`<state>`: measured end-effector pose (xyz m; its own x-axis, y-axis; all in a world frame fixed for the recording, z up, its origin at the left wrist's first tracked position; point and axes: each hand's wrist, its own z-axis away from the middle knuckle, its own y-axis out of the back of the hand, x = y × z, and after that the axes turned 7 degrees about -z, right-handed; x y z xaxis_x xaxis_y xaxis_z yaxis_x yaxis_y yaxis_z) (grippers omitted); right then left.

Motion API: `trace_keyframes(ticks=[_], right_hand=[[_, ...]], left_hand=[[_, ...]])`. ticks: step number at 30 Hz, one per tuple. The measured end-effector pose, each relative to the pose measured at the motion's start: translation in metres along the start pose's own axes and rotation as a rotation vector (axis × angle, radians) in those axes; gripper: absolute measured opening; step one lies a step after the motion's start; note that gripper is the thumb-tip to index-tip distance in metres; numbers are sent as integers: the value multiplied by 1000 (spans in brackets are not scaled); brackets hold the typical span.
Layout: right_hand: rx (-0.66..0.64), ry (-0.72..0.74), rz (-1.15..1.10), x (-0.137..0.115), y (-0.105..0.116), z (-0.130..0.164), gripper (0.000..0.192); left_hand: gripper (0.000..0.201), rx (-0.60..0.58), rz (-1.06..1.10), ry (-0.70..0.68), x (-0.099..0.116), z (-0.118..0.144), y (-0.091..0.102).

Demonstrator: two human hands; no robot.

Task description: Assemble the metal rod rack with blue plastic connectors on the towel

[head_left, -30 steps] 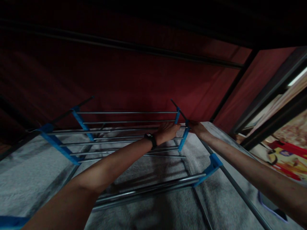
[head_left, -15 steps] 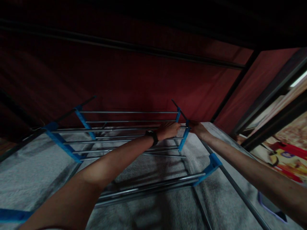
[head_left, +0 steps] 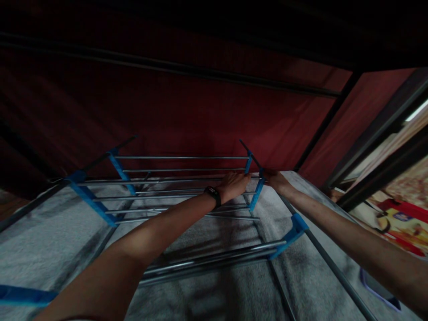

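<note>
Hands, left hand and right hand, grasp rack, its rods running left-right.

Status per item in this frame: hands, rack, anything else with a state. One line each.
left hand: closed over a rack rail beside the blue connector, black wristband on the wrist.
right hand: gripping the rack's far right corner; fingers partly hidden.
metal rack: assembled, silver rails seated in blue connectors, standing on the grey fabric.
blue connector: fitted on the rails, between the two hands.
grey fabric: spread flat under the rack.
red fabric wall: hanging, slightly creased.
</note>
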<state>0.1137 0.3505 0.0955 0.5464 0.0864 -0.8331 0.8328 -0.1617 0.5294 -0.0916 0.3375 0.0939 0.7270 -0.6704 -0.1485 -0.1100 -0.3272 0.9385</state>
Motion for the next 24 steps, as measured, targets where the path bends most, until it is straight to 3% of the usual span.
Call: trace_keyframes(ticks=[12,18,24], right_hand=[[-2,44,-16,10,-2,-7,26],[-22,22,24,6,0,-4,22],[-18,36,11,0,-1,-1,23]], left_hand=[[33,-33,-14,29,0,-4,0],[30,-4,-9,48,-2,-9,-6],[30,-52,88,48,-5,-14,1]])
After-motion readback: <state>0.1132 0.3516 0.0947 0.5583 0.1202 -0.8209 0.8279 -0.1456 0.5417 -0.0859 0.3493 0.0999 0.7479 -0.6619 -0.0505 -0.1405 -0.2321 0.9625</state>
